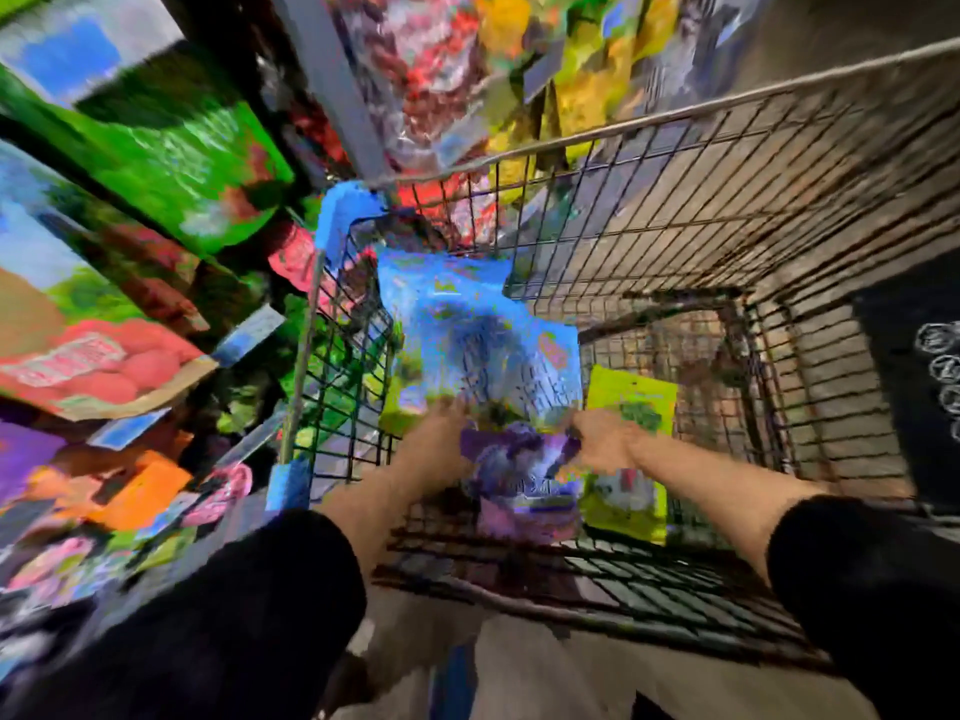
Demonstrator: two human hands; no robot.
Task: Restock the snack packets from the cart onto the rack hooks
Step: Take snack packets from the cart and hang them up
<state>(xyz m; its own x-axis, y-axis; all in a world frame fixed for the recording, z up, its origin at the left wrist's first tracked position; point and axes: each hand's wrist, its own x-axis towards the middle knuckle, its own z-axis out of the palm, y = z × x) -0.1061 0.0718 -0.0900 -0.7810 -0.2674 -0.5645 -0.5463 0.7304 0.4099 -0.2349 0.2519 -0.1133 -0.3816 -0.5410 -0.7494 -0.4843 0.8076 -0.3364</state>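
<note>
While both hands reach into the cart [675, 210], restocking stands mid-course, as judged from stock on hand.

Landmark: cart, wire basket, blue corner guards, standing just beside the rack [156, 210].

Item 1. Blue packet [467, 324]: large, inside the cart toward its rack side, raised above the basket floor. Both hands meet its lower edge. Not yet hung.

Item 2. Purple packet [519, 475]: inside the cart, directly below the blue packet, nearest the person. Whether it lies loose or is held along with the blue one is lost to blur.

Item 3. Green packets [631, 407]: inside the cart, on the side away from the rack, lying on the basket floor, untouched. Count uncertain, at least two faces showing.

Item 4. Left hand [441, 439]: at the lower left edge of the blue packet, apparently grasping it; finger position too smeared to confirm.

Item 5. Right hand [602, 439]: at the lower right edge of the blue packet, fingers apparently closed on it; same caveat.

Item 6. Rack: outside the cart on the person's left and ahead, already crowded with hanging packets in green, red, orange, purple and yellow. Hooks themselves not discernible.

Status: rack largely filled; several packets remaining in cart; current step appears to be lifting the blue packet out. Hanging of it and the rest is outstanding.
</note>
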